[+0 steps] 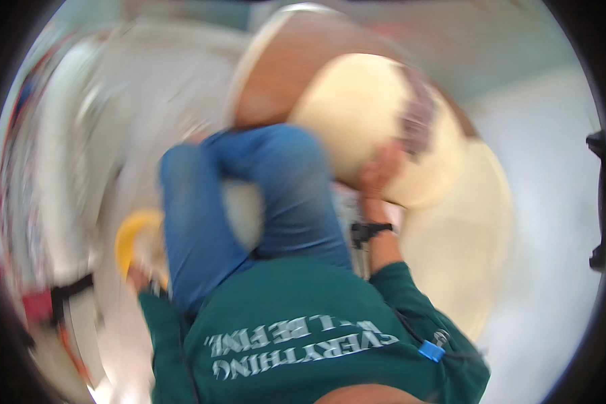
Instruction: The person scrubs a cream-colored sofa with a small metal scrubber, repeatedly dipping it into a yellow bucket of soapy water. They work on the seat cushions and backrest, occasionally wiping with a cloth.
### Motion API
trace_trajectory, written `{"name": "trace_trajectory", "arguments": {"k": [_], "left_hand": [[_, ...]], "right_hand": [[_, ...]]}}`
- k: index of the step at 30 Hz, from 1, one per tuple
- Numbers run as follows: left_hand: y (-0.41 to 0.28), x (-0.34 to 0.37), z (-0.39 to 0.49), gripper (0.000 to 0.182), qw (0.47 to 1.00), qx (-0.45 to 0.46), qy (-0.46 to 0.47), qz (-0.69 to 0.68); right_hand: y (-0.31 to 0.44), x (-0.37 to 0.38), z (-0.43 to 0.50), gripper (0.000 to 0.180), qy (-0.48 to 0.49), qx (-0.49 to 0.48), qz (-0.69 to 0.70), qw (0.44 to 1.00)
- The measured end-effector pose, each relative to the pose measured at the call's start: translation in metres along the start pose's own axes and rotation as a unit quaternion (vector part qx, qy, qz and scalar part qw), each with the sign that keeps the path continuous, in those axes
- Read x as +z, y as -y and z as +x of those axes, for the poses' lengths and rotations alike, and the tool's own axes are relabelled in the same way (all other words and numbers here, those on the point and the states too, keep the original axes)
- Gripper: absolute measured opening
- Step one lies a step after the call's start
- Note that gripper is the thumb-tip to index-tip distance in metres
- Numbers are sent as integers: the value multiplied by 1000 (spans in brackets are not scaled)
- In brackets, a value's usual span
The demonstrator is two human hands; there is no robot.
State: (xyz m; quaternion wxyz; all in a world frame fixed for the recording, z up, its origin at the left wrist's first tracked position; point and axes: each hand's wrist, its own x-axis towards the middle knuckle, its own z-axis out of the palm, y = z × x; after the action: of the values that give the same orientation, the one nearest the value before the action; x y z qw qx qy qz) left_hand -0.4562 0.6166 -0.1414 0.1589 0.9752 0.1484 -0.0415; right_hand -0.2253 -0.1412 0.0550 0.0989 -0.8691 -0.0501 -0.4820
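Observation:
The view is strongly blurred. My right hand (381, 169), with a black band at its wrist, lies against the near face of a large, rounded cream-coloured piece (353, 106). A dark purplish-brown patch (418, 111) marks that piece, close to my fingertips. Whether the fingers grip it cannot be made out. Low on the left, beside my thigh, my left hand (139, 278) is closed at the lower end of a yellow ring-shaped object (126, 235). Blur and my leg hide part of the ring.
Behind the cream piece stands a big brown rounded thing (278, 76) with a pale rim. My bent legs in blue jeans (283, 192) fill the middle. Another pale rounded surface (459, 252) lies to the right. Blurred items, one of them red (38, 305), line the left edge.

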Motion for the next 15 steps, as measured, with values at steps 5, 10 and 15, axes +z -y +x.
{"name": "trace_trajectory", "arguments": {"k": [5,10,15], "left_hand": [[-64,0,29,32,980,-129,62,-137],[-98,-5,19,35,967,-139,133,-164],[-102,-25,3,38,958,-121,186,-183]], "right_hand": [[14,3,-2,51,68,69,26,995],[35,-9,16,45,70,82,40,993],[45,-20,25,45,105,83,20,991]]}}
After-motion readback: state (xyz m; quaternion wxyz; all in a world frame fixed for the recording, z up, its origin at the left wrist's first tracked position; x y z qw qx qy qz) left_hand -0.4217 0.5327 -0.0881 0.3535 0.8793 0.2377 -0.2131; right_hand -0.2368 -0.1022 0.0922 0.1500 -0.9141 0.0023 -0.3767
